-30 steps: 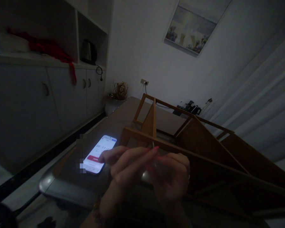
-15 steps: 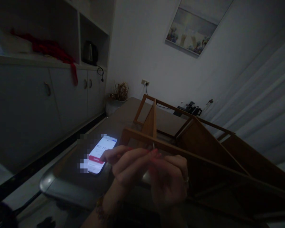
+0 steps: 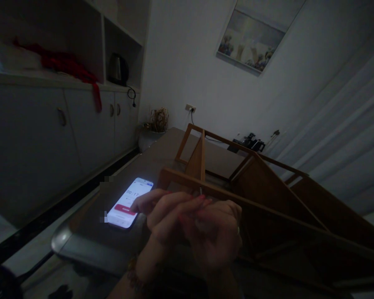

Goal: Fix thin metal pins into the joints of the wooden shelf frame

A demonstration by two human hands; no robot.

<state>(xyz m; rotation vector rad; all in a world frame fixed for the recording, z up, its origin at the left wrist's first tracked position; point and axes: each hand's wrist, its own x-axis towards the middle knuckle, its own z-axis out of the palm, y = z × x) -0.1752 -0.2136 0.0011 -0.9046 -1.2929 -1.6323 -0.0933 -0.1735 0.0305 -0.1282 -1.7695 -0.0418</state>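
In dim light my left hand [image 3: 168, 211] and my right hand [image 3: 220, 234] meet in front of me over the table's near end. Both are curled, and their red-nailed fingertips pinch a small thin metal piece [image 3: 201, 192] that sticks up between them; I cannot make out what it is. The hands sit just in front of the near rail of a wooden frame [image 3: 268, 187] lying on the table. A lit phone [image 3: 127, 202] showing a timer lies flat to the left of my left hand.
The table [image 3: 90, 245] has a rounded near-left corner. White cabinets [image 3: 50, 137] with a kettle [image 3: 116, 69] and red cloth [image 3: 65, 64] line the left wall. A potted plant [image 3: 154, 126] stands beyond the table, and curtains [image 3: 345, 137] hang on the right.
My hands have closed in on each other, the right one curling tighter toward the left. The small metal piece stays pinched at the fingertips. The phone and frame have not moved.
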